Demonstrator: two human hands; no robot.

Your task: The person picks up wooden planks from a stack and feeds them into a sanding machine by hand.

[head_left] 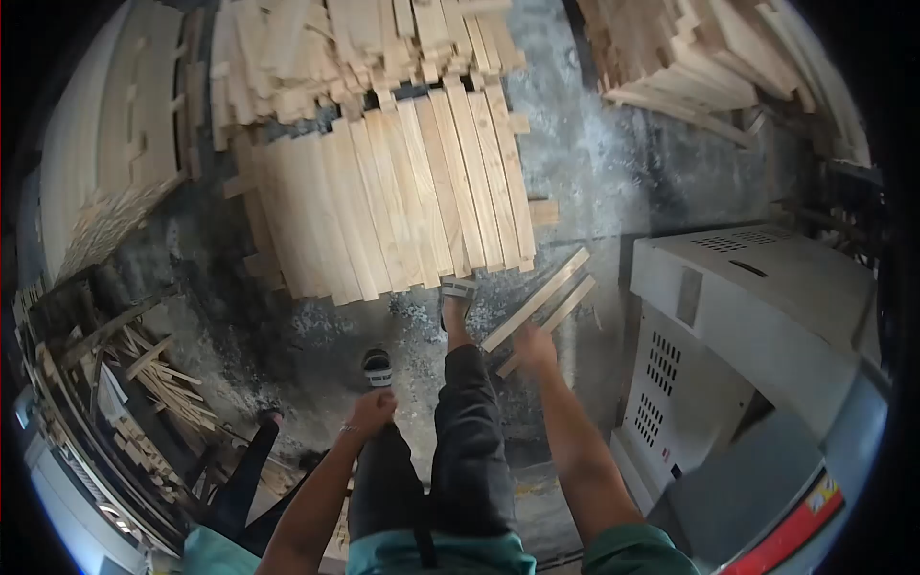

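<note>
My right hand (534,347) is slightly blurred, its fingers closed around two narrow wooden slats held at a slant. The upper slat (539,297) runs alongside the lower slat (569,304), which passes partly behind the hand. Beside my left knee, my left hand (372,412) is curled into a fist with nothing visible in it. In front of my forward foot lies a stack of pale planks (383,201), set side by side in a broad layer.
Behind this stack is a rougher pile of boards (316,48). Tall board stacks stand left (115,144) and right (690,57). A grey machine housing (757,316) flanks my right side. Thin offcuts (168,379) lie at left, near another person's leg (247,470).
</note>
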